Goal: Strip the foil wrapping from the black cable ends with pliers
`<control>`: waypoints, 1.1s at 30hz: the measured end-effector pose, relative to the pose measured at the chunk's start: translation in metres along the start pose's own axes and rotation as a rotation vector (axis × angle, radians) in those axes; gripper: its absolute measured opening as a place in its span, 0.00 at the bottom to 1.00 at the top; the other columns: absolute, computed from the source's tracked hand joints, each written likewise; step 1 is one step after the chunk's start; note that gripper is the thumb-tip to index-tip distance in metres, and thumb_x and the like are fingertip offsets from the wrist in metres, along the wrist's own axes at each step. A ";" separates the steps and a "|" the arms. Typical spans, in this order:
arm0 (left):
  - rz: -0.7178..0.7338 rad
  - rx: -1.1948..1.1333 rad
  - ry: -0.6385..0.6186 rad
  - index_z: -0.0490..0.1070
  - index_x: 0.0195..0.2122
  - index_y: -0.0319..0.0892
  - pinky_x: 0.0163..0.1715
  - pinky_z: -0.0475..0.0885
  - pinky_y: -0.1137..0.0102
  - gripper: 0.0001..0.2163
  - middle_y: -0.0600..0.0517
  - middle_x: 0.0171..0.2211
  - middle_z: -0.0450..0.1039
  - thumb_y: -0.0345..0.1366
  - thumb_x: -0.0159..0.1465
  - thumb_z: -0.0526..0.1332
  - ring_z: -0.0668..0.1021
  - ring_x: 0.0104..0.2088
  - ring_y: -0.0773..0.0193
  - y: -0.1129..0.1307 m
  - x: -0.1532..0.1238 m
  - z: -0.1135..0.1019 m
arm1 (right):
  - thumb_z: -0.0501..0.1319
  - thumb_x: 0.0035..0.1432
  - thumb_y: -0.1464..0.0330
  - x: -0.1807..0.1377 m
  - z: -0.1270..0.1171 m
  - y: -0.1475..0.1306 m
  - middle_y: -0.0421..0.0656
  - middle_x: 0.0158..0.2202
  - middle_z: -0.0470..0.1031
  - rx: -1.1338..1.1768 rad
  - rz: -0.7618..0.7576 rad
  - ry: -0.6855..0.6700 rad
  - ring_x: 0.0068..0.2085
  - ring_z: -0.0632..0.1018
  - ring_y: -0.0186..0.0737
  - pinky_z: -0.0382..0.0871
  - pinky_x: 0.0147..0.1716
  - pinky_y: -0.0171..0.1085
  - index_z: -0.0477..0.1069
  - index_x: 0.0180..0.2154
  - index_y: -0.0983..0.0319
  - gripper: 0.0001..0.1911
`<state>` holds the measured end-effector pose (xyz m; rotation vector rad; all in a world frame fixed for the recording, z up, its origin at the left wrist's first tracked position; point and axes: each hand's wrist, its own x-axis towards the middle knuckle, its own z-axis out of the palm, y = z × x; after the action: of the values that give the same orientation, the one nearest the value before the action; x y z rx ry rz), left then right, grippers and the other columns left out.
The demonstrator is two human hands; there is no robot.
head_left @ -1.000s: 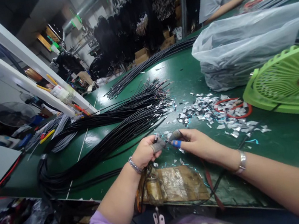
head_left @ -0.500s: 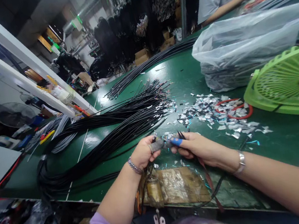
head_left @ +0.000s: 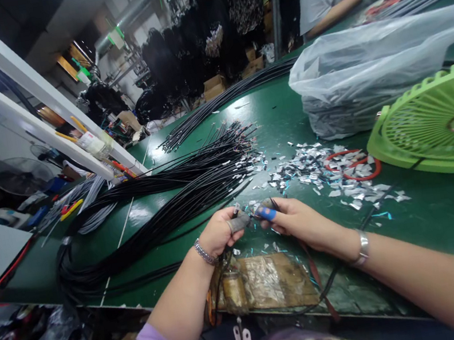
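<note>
Both hands, left hand (head_left: pixel 220 230) and right hand (head_left: pixel 296 219), pinch one black wire end (head_left: pixel 253 216) in their fingers, with many little foil bits (head_left: pixel 323 171) already peeled off and a big pile of black wires (head_left: pixel 179 198) on the green surface (head_left: pixel 434 211) seemingly left to do.

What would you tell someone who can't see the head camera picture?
A person's left hand and right hand pinch a black cable end together above a green table, beside a long bundle of black cables and a scatter of foil scraps.

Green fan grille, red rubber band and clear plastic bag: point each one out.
green fan grille (head_left: pixel 433 127), head view, on the slatted face left of its centre ring.
red rubber band (head_left: pixel 356 175), head view, on its near edge among the foil scraps.
clear plastic bag (head_left: pixel 370 67), head view, on its crumpled upper surface.
</note>
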<state>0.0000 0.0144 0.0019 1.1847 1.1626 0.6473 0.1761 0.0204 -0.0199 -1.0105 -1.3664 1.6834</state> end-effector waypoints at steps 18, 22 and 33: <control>-0.015 0.008 -0.075 0.65 0.27 0.38 0.09 0.43 0.78 0.22 0.61 0.11 0.58 0.53 0.46 0.67 0.54 0.10 0.78 0.000 -0.003 -0.003 | 0.67 0.39 0.60 -0.001 0.000 -0.003 0.35 0.19 0.69 0.253 0.184 -0.113 0.16 0.57 0.23 0.47 0.15 0.29 0.66 0.25 0.62 0.15; -0.032 0.015 -0.111 0.64 0.26 0.38 0.09 0.43 0.78 0.22 0.61 0.11 0.58 0.53 0.45 0.67 0.53 0.09 0.79 0.000 -0.004 -0.004 | 0.67 0.39 0.60 0.000 -0.002 -0.004 0.36 0.19 0.69 0.233 0.199 -0.163 0.16 0.58 0.23 0.47 0.14 0.29 0.66 0.25 0.63 0.16; -0.024 -0.031 -0.107 0.65 0.27 0.38 0.09 0.42 0.78 0.23 0.62 0.11 0.58 0.54 0.44 0.67 0.54 0.09 0.79 0.000 -0.004 -0.006 | 0.68 0.40 0.55 -0.001 -0.002 -0.003 0.36 0.21 0.69 0.067 -0.002 -0.119 0.18 0.60 0.25 0.51 0.16 0.30 0.68 0.28 0.63 0.19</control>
<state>-0.0067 0.0131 0.0039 1.1639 1.0720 0.5751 0.1788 0.0209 -0.0169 -0.8834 -1.3763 1.8005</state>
